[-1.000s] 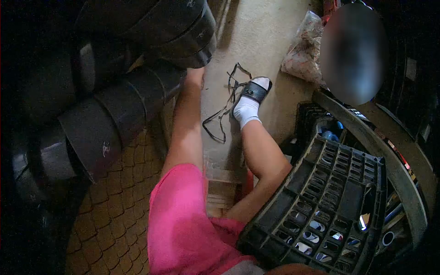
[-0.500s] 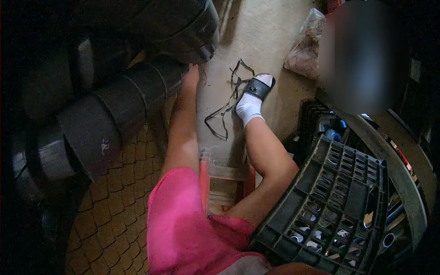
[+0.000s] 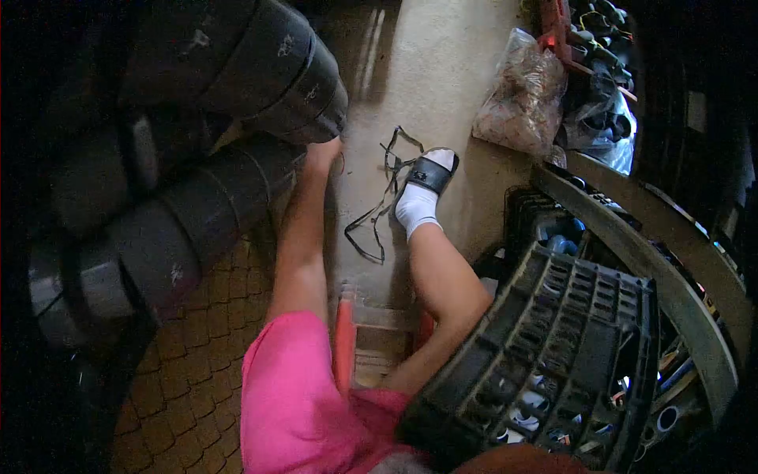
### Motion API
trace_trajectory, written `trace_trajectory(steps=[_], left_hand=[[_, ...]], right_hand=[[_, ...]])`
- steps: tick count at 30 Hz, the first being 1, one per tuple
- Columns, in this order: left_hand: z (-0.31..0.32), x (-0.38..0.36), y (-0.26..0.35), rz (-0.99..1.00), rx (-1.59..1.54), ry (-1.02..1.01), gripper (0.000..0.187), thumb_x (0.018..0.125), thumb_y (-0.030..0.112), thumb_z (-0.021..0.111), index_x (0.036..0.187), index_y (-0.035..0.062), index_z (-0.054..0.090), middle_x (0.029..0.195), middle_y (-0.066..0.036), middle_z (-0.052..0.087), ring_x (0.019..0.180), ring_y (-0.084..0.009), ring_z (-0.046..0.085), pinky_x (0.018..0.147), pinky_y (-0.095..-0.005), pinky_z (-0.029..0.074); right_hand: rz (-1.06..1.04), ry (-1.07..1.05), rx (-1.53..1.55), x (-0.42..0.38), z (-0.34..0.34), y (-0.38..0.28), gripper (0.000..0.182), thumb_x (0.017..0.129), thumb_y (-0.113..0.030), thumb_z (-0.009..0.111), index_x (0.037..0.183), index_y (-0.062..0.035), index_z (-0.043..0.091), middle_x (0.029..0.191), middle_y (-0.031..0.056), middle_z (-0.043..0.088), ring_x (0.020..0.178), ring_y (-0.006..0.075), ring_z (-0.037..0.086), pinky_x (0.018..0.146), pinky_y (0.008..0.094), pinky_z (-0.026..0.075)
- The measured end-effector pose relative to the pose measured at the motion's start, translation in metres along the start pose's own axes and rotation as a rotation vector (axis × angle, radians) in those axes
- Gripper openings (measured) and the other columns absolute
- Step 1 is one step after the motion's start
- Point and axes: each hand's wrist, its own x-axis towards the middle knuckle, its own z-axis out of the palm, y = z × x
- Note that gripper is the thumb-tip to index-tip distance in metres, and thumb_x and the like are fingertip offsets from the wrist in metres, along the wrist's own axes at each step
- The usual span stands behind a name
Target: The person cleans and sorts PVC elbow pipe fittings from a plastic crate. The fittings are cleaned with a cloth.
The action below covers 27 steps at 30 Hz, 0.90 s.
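Note:
My left hand (image 3: 322, 150) is at the end of a bare arm stretched forward, touching the near end of a stack of black plastic containers, perhaps buckets (image 3: 304, 87). Its fingers are mostly hidden behind the dark plastic. A second black stack (image 3: 181, 205) lies just below and to the left, close to the wrist. At the lower right, a black slatted plastic crate (image 3: 545, 340) tilts beside my bent leg. Skin, perhaps part of my right arm, shows at the bottom edge below the crate, but no right hand is visible.
A loose black strap (image 3: 379, 205) lies on the floor beside my foot in a white sock and black slide sandal (image 3: 426, 174). A filled clear plastic bag (image 3: 525, 99) stands farther back. Curved rails (image 3: 655, 261) run along the right; red stool legs (image 3: 345, 340) are below.
The view has shifted, so the floor and bag sit lower. The upper black stack has come slightly nearer and left, with my left hand still against it. Cluttered items now show at upper right.

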Motion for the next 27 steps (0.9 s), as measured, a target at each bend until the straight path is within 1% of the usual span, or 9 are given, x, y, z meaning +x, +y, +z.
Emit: trace_trajectory(steps=[2,5,10,12,16,19,22,25,27], left_hand=[[-0.006,-0.041,0.015,-0.015,-0.128,0.048,0.045,0.093,0.022,0.057,0.127,-0.0069,0.054,0.135,-0.026,0.052,0.124,-0.0381,0.052,0.106,-0.0415,0.041],[-0.001,-0.129,0.03,0.172,-0.5,0.501,0.041,0.094,0.018,0.056,0.128,-0.0049,0.055,0.127,-0.025,0.058,0.117,-0.0402,0.055,0.1,-0.0423,0.045],[-0.044,-0.28,0.065,0.086,-0.744,0.418,0.04,0.088,0.019,0.073,0.118,-0.0057,0.063,0.124,-0.017,0.064,0.111,-0.0282,0.063,0.095,-0.0362,0.048],[-0.071,-0.322,0.077,-0.041,-1.353,0.305,0.04,0.088,0.017,0.074,0.118,-0.006,0.064,0.121,-0.012,0.066,0.106,-0.0202,0.062,0.093,-0.0337,0.049],[-0.205,-0.413,0.107,0.144,-1.228,0.432,0.036,0.093,0.011,0.066,0.124,-0.0072,0.06,0.126,-0.014,0.062,0.11,-0.0206,0.059,0.097,-0.0343,0.046],[-0.31,-0.432,0.135,0.437,-1.105,0.678,0.033,0.092,0.005,0.063,0.122,-0.0084,0.06,0.129,-0.015,0.06,0.114,-0.0225,0.058,0.099,-0.0357,0.045],[-0.396,-0.482,0.203,0.844,-1.075,0.796,0.031,0.088,-0.001,0.064,0.118,-0.0102,0.061,0.131,-0.016,0.058,0.115,-0.0247,0.058,0.098,-0.0364,0.047],[-0.439,-0.544,0.298,1.323,-0.86,0.603,0.027,0.08,-0.006,0.07,0.106,-0.0098,0.064,0.131,-0.019,0.058,0.114,-0.0258,0.06,0.086,-0.0357,0.056],[-0.44,-0.572,0.367,1.519,-0.777,0.252,0.029,0.079,-0.001,0.075,0.107,-0.005,0.067,0.127,-0.014,0.062,0.108,-0.0196,0.063,0.081,-0.0322,0.057]], right_hand=[[-0.042,-0.007,0.022,0.0,0.003,0.006,0.044,0.085,-0.026,0.071,0.12,-0.0009,0.061,0.109,0.0157,0.064,0.1,0.0253,0.06,0.091,0.0414,0.048],[-0.136,0.009,0.066,-0.002,0.007,0.02,0.044,0.085,-0.026,0.071,0.12,-0.0007,0.061,0.109,0.0158,0.064,0.1,0.0252,0.06,0.09,0.0415,0.048],[-0.297,0.043,0.166,-0.014,0.013,0.037,0.045,0.083,-0.018,0.071,0.121,0.0041,0.06,0.107,0.0176,0.067,0.099,0.0254,0.062,0.089,0.0379,0.049],[-0.31,0.169,0.012,-0.02,0.021,0.027,0.042,0.08,-0.017,0.074,0.115,0.0034,0.063,0.105,0.0175,0.068,0.095,0.0228,0.064,0.083,0.0353,0.05],[-0.531,0.191,0.154,-0.029,0.029,0.037,0.043,0.074,-0.02,0.08,0.11,-0.0012,0.066,0.091,0.0184,0.067,0.081,0.0288,0.065,0.073,0.0369,0.051],[-0.487,0.107,0.196,-0.021,0.031,0.026,0.046,0.073,-0.02,0.079,0.113,-0.0025,0.065,0.094,0.0185,0.068,0.084,0.0314,0.066,0.073,0.0383,0.052],[-0.714,0.321,0.294,-0.004,0.05,0.04,0.043,0.074,-0.026,0.078,0.109,-0.004,0.067,0.088,0.0169,0.069,0.078,0.03,0.067,0.07,0.0392,0.053],[-0.584,0.154,0.345,0.01,0.052,0.047,0.045,0.073,-0.032,0.079,0.105,-0.0034,0.068,0.085,0.0189,0.068,0.076,0.0318,0.067,0.07,0.0409,0.053],[-0.573,0.184,0.291,0.02,0.057,0.047,0.048,0.072,-0.038,0.08,0.104,-0.0036,0.069,0.084,0.0199,0.068,0.075,0.0324,0.066,0.07,0.0419,0.053]])
